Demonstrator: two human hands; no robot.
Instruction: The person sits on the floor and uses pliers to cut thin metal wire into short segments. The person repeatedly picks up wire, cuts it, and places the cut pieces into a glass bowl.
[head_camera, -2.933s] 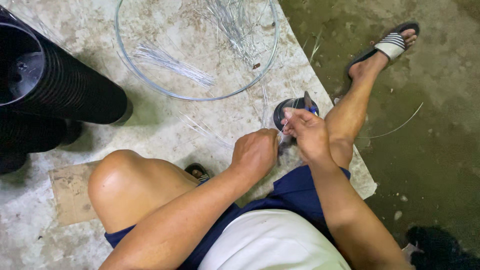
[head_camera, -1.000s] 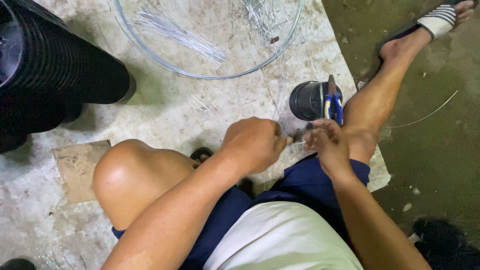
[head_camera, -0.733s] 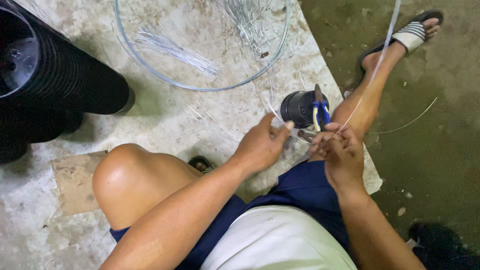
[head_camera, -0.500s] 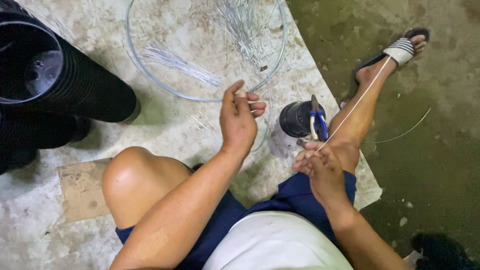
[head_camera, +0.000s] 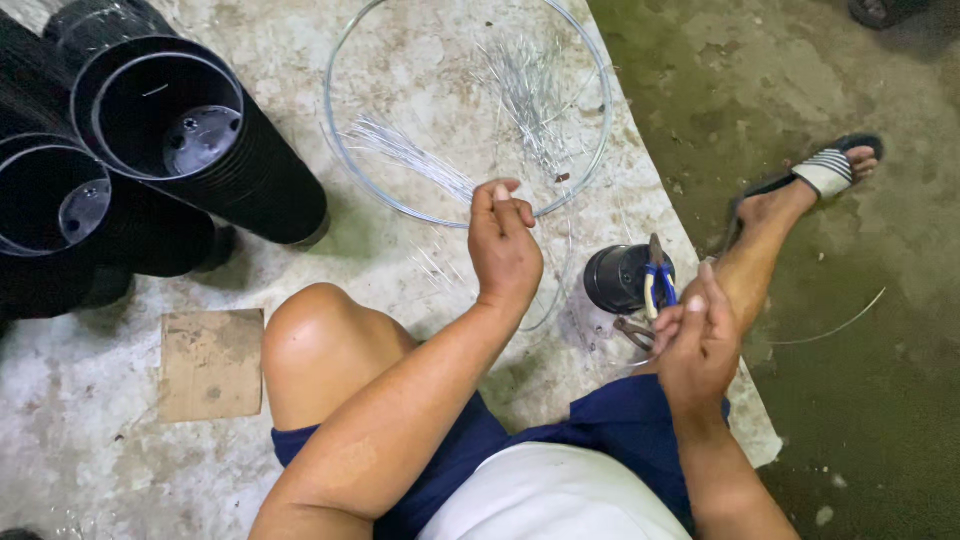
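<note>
My left hand (head_camera: 503, 248) reaches forward to the near rim of a large coil of silver wire (head_camera: 340, 170) lying on the concrete slab. Its fingertips are pinched together at the end of a bundle of short cut wires (head_camera: 410, 155). A thin wire strand (head_camera: 560, 290) curves down beside it. My right hand (head_camera: 697, 345) stays near my right leg, fingers closed around a small pair of pliers (head_camera: 632, 330) whose rusty jaws stick out to the left. Another pair of pliers with blue and yellow handles (head_camera: 657, 285) stands in a small black pot (head_camera: 612, 278).
Stacks of black plastic pots (head_camera: 200, 150) lie on their sides at the left. A piece of cardboard (head_camera: 212, 362) lies by my bent left knee. A second bundle of cut wires (head_camera: 525, 90) lies inside the coil. The slab's edge (head_camera: 700, 250) drops to a darker floor on the right, where my sandalled foot (head_camera: 825, 172) rests.
My left hand left the right hand and moved forward to the wire coil. The right hand drew back toward my leg. The long wire that rose from it is no longer seen.
</note>
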